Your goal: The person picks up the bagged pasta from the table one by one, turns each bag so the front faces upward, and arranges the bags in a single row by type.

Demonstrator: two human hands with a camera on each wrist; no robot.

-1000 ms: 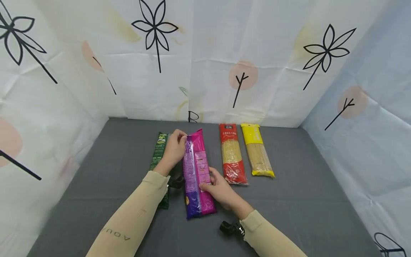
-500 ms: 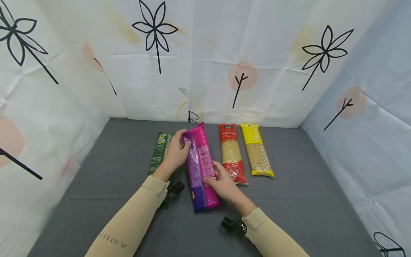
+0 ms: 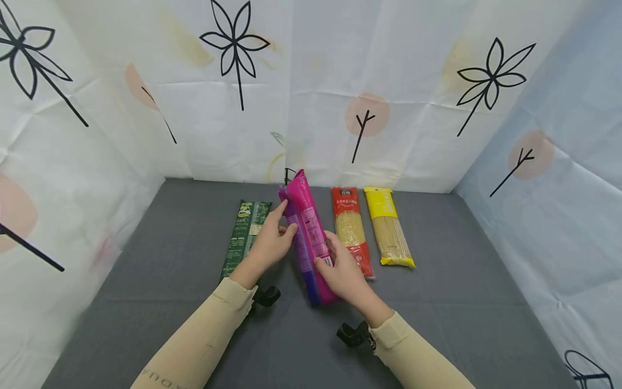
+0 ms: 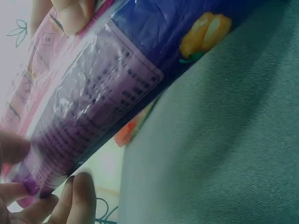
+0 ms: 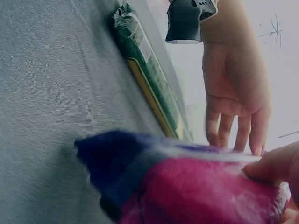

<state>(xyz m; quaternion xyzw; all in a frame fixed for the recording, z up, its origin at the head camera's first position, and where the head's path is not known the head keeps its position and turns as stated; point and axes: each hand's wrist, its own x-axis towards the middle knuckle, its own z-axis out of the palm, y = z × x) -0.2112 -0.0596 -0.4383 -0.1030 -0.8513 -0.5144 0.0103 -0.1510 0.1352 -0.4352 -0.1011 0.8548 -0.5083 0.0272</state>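
A long pink and purple food packet [image 3: 308,232] is held tilted over the table between both hands. Its purple back with printed text faces the left wrist camera, and a yellow pepper is pictured near one end. My left hand [image 3: 269,243] grips the upper left edge with thumb and fingers. Lower down, my right hand [image 3: 346,273] holds the right side, thumb on the front and fingers mostly hidden behind. A green packet [image 3: 240,235] lies beside my left wrist, partly covered by the forearm; the right wrist view shows this green packet [image 5: 149,74] flat on the cloth.
To the right lie a red packet of noodles [image 3: 349,227], partly behind my right hand, and a yellow packet of noodles [image 3: 391,232]. A grey cloth [image 3: 461,324] covers the table. Patterned white curtains [image 3: 316,108] enclose the back and sides.
The pink and purple packet has risen, shifted right and rolled so that it looks narrower. My left hand now sits lower along its left edge; my right hand has moved slightly up with it.
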